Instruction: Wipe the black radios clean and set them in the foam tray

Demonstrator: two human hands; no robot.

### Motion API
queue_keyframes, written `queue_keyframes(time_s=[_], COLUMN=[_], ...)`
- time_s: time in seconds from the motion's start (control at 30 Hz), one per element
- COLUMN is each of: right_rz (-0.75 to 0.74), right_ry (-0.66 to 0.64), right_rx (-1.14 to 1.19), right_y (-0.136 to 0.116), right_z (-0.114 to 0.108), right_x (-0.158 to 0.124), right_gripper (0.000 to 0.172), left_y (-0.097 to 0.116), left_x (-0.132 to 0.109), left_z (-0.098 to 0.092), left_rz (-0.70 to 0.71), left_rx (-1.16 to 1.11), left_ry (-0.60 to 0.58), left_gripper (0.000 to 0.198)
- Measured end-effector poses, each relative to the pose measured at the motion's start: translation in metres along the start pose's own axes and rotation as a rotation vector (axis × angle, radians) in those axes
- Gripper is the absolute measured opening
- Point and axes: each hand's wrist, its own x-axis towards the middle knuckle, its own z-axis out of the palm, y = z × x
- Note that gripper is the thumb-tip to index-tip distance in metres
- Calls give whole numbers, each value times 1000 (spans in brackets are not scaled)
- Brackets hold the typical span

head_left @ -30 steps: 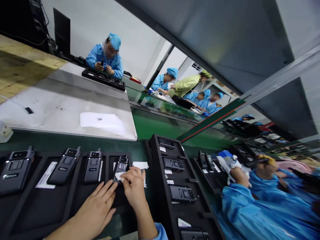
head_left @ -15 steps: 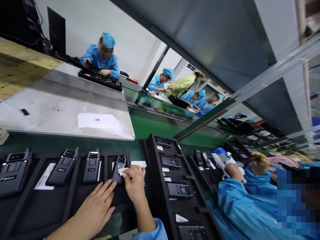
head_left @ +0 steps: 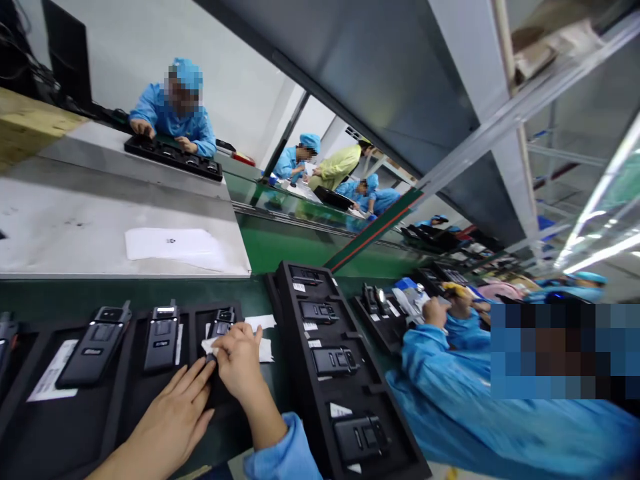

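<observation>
My right hand pinches a crumpled white wipe against the back of a black two-way radio. That radio lies in the right-hand compartment of a black foam tray; its lower part is mostly hidden by my hands. My left hand lies flat with fingers stretched out, its fingertips at the radio's lower end. To the left, another radio and a further radio rest back up in their compartments, white labels beside them.
A second black foam tray holding several radios stands to the right. White paper lies between the trays. Beyond are a white worktop with white cards, a slanted green post and a co-worker's blue sleeve close by.
The view has swung right. My right hand with the wipe now covers more of the radio; my left hand stays at its lower end. The co-worker opposite has lowered a hand to their tray.
</observation>
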Motion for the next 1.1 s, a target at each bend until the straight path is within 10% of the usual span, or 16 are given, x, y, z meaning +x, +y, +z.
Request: queue_keyframes(time_s=[0.53,0.83,1.1], right_rz=[49,151,179], right_ry=[340,438,372], right_rx=[197,58,-19], right_y=[53,91,89], right_z=[-6,-23,-17], right_x=[-29,15,-52], right_gripper=[20,27,32], left_y=[-3,-5,-5], left_x=[-1,0,0], left_z=[3,2,2], left_rz=[12,14,-7], left_rx=[-20,-42,-80], left_ry=[42,73,57], left_gripper=[29,26,26])
